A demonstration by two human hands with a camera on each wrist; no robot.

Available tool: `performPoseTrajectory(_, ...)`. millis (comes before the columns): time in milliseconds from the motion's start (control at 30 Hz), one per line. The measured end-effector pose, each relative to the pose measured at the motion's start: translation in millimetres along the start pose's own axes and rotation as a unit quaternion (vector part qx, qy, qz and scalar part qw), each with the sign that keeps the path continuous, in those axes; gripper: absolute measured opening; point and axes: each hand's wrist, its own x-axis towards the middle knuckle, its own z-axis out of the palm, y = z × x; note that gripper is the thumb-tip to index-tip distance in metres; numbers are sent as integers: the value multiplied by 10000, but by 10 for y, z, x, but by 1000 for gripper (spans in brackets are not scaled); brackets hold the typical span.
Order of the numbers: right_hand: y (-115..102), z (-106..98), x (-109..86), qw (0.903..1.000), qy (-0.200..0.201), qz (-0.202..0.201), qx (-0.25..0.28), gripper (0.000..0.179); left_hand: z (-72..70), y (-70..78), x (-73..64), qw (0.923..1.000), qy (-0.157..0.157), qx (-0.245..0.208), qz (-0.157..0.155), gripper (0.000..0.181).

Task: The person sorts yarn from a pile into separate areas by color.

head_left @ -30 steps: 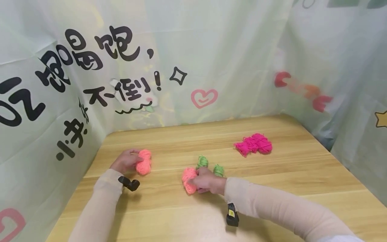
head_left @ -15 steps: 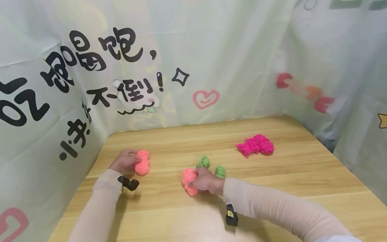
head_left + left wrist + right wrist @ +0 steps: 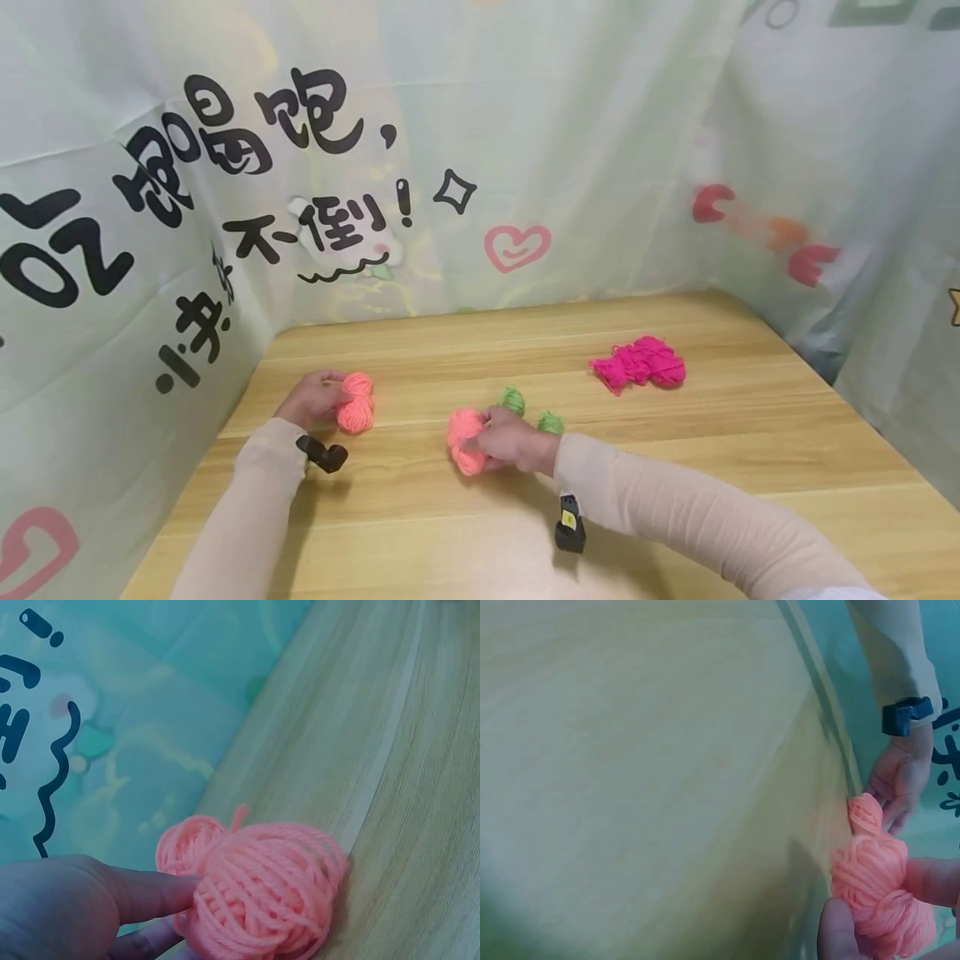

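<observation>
On the left side of the table, my left hand [image 3: 311,400] grips a small skein of coral yarn [image 3: 357,412], pinched at its waist. The left wrist view shows the thumb pressed against this wound yarn [image 3: 262,892], whose short loose end sticks up. Nearer the middle, my right hand [image 3: 513,440] holds a second coral skein [image 3: 463,433] between thumb and fingers. In the right wrist view that skein [image 3: 870,877] looks tied into two lobes. Just behind the right hand lies green yarn in two visible bunches [image 3: 513,401], partly hidden by the hand.
A bundle of magenta yarn [image 3: 645,363] lies at the back right of the wooden table [image 3: 420,542]. Printed cloth [image 3: 600,167] hangs along the back and both sides. Black wrist cameras [image 3: 322,454] hang beneath both sleeves.
My right hand has shifted slightly left and away from the viewer with its coral skein, a little farther from the green yarn. The left hand stays nearly still. The head view has turned slightly left.
</observation>
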Motion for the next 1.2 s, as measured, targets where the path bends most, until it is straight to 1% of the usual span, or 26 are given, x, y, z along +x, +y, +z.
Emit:
performPoseTrajectory(233,-106,-10,147,9978,-128,6,647,49,15,-22,14,9998,43,186,71,47)
performPoseTrajectory(367,-157,16,249,9971,-147,-69,747,51,14,-37,23,9992,82,360,133,47)
performPoseTrajectory(467,-201,41,329,9963,-183,-60,836,50,17,-28,24,9981,115,559,240,46)
performPoseTrajectory(567,-248,66,405,9952,-222,-40,948,47,24,-14,18,9973,59,642,362,46)
performPoseTrajectory(667,-284,84,470,9946,-165,-44,1024,42,32,0,11,9969,47,668,415,46)
performPoseTrajectory(767,-300,107,556,9940,-47,-43,1095,35,40,2,13,9962,76,756,419,46)
performPoseTrajectory(933,-312,193,723,9924,13,22,1230,28,35,-6,20,9962,151,822,253,44)
performPoseTrajectory(1000,-316,235,782,9919,49,28,1270,28,29,-8,24,9960,194,845,226,43)
performPoseTrajectory(1067,-322,274,836,9922,109,-4,1239,30,25,-11,31,9954,202,888,289,43)
performPoseTrajectory(1200,-333,341,919,9925,223,-14,1205,41,30,-15,38,9957,155,837,364,42)
